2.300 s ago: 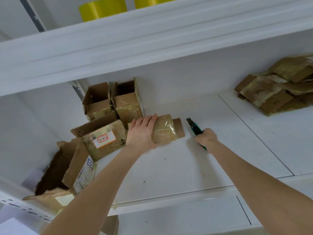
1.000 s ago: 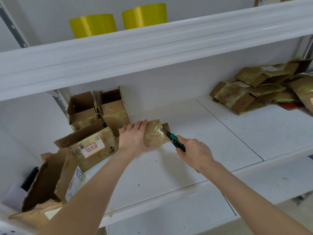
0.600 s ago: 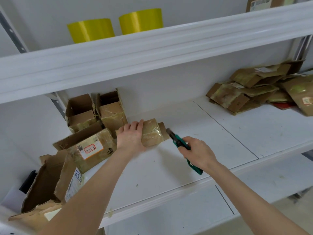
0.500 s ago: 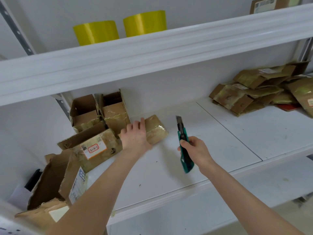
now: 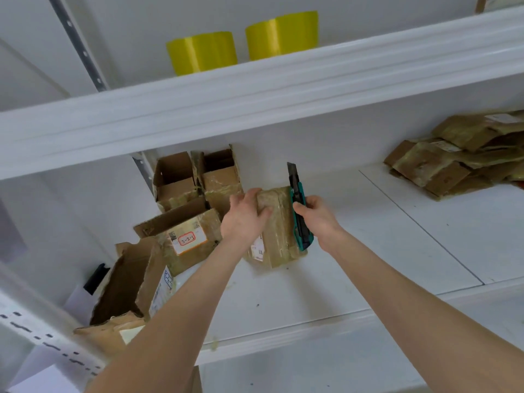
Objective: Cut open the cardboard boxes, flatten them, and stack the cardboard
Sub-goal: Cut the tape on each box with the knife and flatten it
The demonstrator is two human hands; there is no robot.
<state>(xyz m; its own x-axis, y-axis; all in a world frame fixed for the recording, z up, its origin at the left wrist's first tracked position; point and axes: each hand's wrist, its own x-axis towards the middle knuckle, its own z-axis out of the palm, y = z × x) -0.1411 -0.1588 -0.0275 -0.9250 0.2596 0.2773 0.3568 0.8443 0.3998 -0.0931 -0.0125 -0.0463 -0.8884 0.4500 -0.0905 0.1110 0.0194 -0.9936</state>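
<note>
Head view: a small taped box (image 5: 276,231) sits about midway along the lower shelf (image 5: 368,251), between the back wall and the front edge. It looks tipped up onto its near end, though I cannot tell whether that end rests on the board. The left grip (image 5: 243,219) is curled over the box's far left corner, with the thumb pressed on the upper face. The right grip (image 5: 317,219) is wrapped round the teal handle of a utility knife (image 5: 299,217). The knife lies along the box's right edge, and its blade points past the far end toward the back wall.

The box is probably light and fairly stiff, being a short corrugated carton. Its glossy tape wrap will likely make the faces slick, and a hard squeeze would dent the walls. The best hold seems to be on the corners and bare edges of the left side, well away from the seam the blade must follow, with the box braced against the shelf.

Opened boxes (image 5: 198,180) stand at the back left corner, and a labelled box (image 5: 187,239) lies just beside the left wrist. A heap of flattened cardboard (image 5: 453,163) lies toward the shelf's right end. Two yellow tape rolls (image 5: 202,52) sit on the upper shelf
</note>
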